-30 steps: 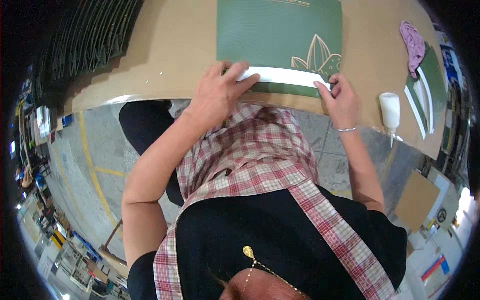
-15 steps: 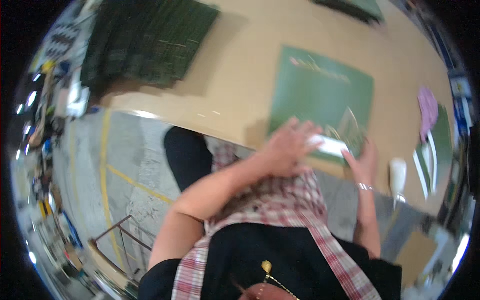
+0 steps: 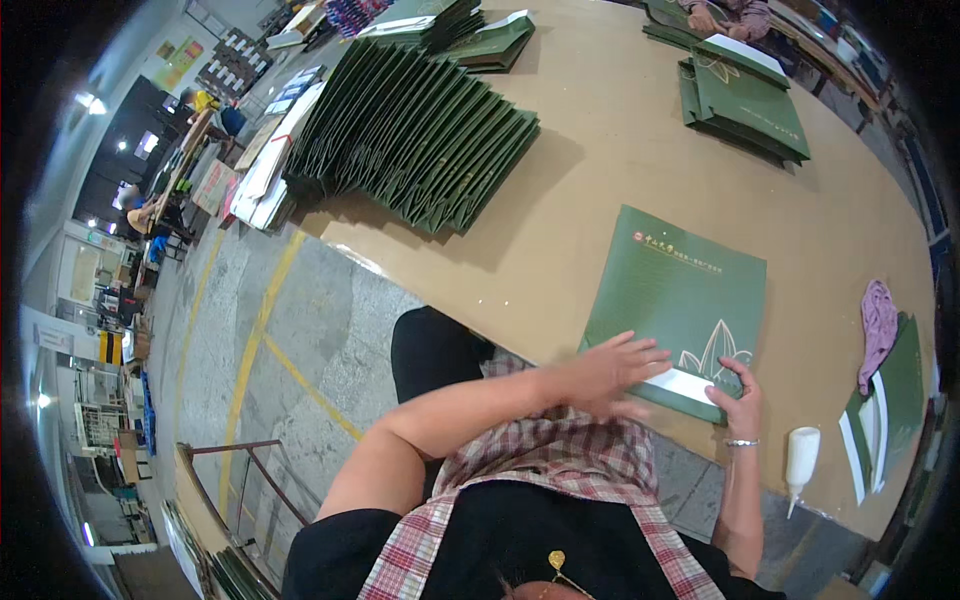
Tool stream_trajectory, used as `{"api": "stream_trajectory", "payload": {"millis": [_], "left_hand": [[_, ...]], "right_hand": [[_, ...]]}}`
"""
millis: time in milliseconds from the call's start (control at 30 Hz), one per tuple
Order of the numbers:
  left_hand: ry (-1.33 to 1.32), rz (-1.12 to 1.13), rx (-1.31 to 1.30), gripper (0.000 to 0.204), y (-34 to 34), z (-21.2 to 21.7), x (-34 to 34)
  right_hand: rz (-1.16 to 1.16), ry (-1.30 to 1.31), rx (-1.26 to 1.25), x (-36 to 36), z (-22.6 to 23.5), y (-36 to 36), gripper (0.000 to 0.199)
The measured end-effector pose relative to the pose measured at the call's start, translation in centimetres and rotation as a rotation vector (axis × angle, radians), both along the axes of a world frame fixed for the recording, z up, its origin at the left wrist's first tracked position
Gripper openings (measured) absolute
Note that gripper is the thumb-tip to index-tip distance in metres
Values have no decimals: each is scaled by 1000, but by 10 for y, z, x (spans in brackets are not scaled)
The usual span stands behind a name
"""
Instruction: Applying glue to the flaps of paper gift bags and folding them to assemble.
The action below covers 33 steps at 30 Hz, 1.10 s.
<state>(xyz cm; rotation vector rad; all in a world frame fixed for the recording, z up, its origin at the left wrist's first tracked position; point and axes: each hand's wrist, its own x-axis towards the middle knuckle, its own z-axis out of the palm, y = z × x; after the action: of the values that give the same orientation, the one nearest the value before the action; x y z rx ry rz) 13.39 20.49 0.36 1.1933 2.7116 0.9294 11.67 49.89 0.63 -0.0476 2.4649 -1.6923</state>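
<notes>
A flat green paper bag (image 3: pixel 680 285) with gold print and a lotus outline lies at the table's near edge. Along its near end runs a white strip (image 3: pixel 680 386). My left hand (image 3: pixel 610 372) is over the strip's left part, palm down, fingers stretched out and a little blurred; whether it presses on the paper is hard to see. At the bag's near right corner is my right hand (image 3: pixel 738 398), its thumb on the end of the strip and its index finger curled over the bag's right edge. Its other fingers are partly hidden.
A long row of folded green bags (image 3: pixel 420 135) stands at left on the table (image 3: pixel 570 180). More bags (image 3: pixel 745 105) lie at far right, near another person's hand (image 3: pixel 703 18). To the right are a white squeeze bottle (image 3: pixel 801 458), a purple cloth (image 3: pixel 878 335) and green pieces with white strips (image 3: pixel 885 420).
The view has tilted up and now takes in more of the table's far side. My left hand remains over the white strip, and my right hand stays at the bag's corner.
</notes>
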Motion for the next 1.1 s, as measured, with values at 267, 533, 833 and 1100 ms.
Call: {"api": "stream_trajectory", "payload": {"millis": [267,533,833,1100], "left_hand": [[603,497,-612,46,-137,21,-240],[672,436,-1347,27,-188,11,-302],[738,473,-1141,17,-208,33,-323],[574,507,-991,20,-209,81,-319]], "right_hand": [[-32,-38,35,4,1,-8,53],[-89,-164,37,7,12,-12,55],[-56,80,-74,-42,25,-62,108],[168,44,-56,-132,6,-188,108]]}}
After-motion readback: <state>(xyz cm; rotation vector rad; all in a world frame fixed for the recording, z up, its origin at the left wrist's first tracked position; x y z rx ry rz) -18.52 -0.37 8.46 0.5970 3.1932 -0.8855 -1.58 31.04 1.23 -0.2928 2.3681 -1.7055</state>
